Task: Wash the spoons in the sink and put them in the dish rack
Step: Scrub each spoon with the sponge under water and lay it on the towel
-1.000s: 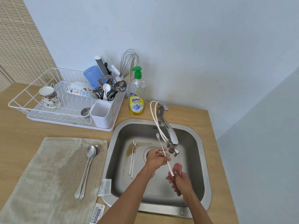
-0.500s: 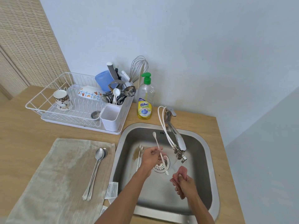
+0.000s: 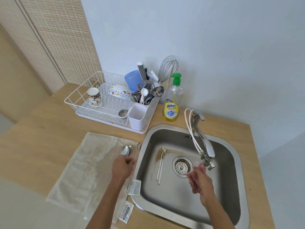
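Note:
My left hand (image 3: 123,167) hovers over the beige towel (image 3: 82,171), its fingers curled round a thin white spoon (image 3: 137,150) that shows only as a blurred streak. Just beyond my fingers lie two metal spoons (image 3: 126,149) on the towel. Two more long spoons (image 3: 160,164) lie on the left floor of the steel sink (image 3: 231,187). My right hand (image 3: 200,181) grips a pink sponge (image 3: 200,166) beside the faucet spout (image 3: 206,146). The white wire dish rack (image 3: 77,92) stands at the back left.
The rack holds a patterned mug (image 3: 94,97), a small plate, a blue cup and a white cutlery holder (image 3: 137,119) full of utensils. A dish soap bottle (image 3: 171,103) stands behind the sink. Paper tags (image 3: 135,187) hang on the sink's left rim.
My left hand has swung the white spoon out of the sink, leftward over the towel. My right hand stays by the faucet with the sponge. The view has shifted left.

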`<state>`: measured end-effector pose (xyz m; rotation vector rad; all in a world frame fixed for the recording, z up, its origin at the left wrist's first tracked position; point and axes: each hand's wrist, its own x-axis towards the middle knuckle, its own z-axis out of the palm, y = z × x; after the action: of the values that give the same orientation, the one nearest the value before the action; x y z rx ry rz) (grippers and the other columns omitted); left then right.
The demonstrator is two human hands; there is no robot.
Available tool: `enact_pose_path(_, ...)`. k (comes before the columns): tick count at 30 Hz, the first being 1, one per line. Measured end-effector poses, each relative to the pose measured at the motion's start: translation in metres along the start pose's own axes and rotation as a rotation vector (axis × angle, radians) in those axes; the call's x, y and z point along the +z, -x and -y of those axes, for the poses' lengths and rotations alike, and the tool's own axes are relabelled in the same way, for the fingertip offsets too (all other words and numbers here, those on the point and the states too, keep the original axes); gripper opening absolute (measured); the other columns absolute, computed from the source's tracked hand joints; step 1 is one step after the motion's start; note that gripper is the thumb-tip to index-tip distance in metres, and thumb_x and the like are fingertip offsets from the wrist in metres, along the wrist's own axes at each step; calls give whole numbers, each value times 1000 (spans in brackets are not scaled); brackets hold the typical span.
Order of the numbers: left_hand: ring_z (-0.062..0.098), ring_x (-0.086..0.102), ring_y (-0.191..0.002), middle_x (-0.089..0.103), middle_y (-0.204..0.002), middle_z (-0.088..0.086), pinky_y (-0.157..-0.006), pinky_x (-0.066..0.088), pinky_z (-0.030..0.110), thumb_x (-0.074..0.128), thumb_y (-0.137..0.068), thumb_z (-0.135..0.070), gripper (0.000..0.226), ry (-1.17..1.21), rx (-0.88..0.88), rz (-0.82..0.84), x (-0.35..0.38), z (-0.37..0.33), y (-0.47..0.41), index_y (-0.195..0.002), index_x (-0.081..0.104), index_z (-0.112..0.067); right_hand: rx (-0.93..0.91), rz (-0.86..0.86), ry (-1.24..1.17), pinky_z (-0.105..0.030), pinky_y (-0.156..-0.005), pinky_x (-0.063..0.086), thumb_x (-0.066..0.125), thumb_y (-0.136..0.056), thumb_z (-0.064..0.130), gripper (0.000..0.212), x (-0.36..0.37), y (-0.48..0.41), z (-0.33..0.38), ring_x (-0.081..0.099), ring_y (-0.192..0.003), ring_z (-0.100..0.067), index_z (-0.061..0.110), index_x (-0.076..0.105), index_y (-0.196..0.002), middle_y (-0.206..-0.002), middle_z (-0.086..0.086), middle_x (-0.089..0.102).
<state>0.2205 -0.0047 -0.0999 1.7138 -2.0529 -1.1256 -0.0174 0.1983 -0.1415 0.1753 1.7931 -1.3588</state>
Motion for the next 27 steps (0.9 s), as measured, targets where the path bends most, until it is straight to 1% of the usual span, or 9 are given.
enact_pose_path(3,21,72,-83,78,-85,4,-70,50,25,74,-86,-24,11,-113,-42,-89,-16,20,1,-90,80,-15,32,6,-33,-22,-44,41,65,-86,33,44,2,-4,3,56,-50,-22,-1,67,-113,-74,-16,69)
enact_pose_path(5,20,73,-84,78,-90,4,-70,51,25,76,-85,-22,13,-140,-49,-117,-21,24,3,-93,80,-14,38,12,-40,-26,-49,45,64,-87,28,41,4,-4,3,58,-52,-23,-2,65,-115,-80,-18,71)
enact_pose_path(9,16,70,-79,77,-91,2,-57,42,20,77,-83,-20,10,-163,-74,-133,-25,21,4,-92,78,-17,22,52,-76,-29,-54,46,60,-90,19,16,9,2,10,57,-50,-23,4,64,-92,-82,-22,65)
enact_pose_path(11,13,66,-72,76,-90,1,-52,38,19,75,-84,-18,8,-178,-92,-160,-27,18,3,-91,76,-20,14,64,-99,-30,-54,45,56,-93,15,19,10,1,12,57,-48,-23,9,51,-74,-84,-23,59)
enact_pose_path(14,12,63,-70,76,-89,0,-51,35,18,72,-87,-19,9,-224,-53,-215,-24,10,3,-96,74,-19,15,66,-149,-33,-57,46,50,-96,10,15,9,-2,15,62,-49,-24,10,52,-80,-65,-13,59)
enact_pose_path(17,15,68,-76,76,-90,-1,-61,45,23,70,-89,-27,14,-228,46,-250,-15,0,3,-101,74,-20,17,58,-174,-34,-60,46,49,-95,9,11,8,-4,14,65,-48,-22,10,56,-88,-46,2,54)
enact_pose_path(20,12,65,-70,74,-85,-5,-65,48,23,68,-90,-32,13,-206,165,-155,6,-14,3,-100,73,-25,22,31,-156,-32,-59,46,53,-95,15,12,6,-7,13,65,-49,-21,11,55,-84,-49,1,56)
enact_pose_path(23,12,67,-74,75,-85,-5,-71,53,26,66,-88,-31,12,-253,280,49,38,-31,0,-95,74,-27,60,7,-107,-28,-55,44,58,-95,28,24,6,-10,13,60,-52,-22,12,58,-77,-67,-13,67)
enact_pose_path(27,18,69,-88,75,-89,-2,-79,54,29,61,-89,-33,15,-337,255,232,86,-35,-8,-95,73,-26,79,-20,15,-22,-46,29,60,-91,51,48,6,-8,15,46,-43,-18,17,59,-56,-56,-9,59)
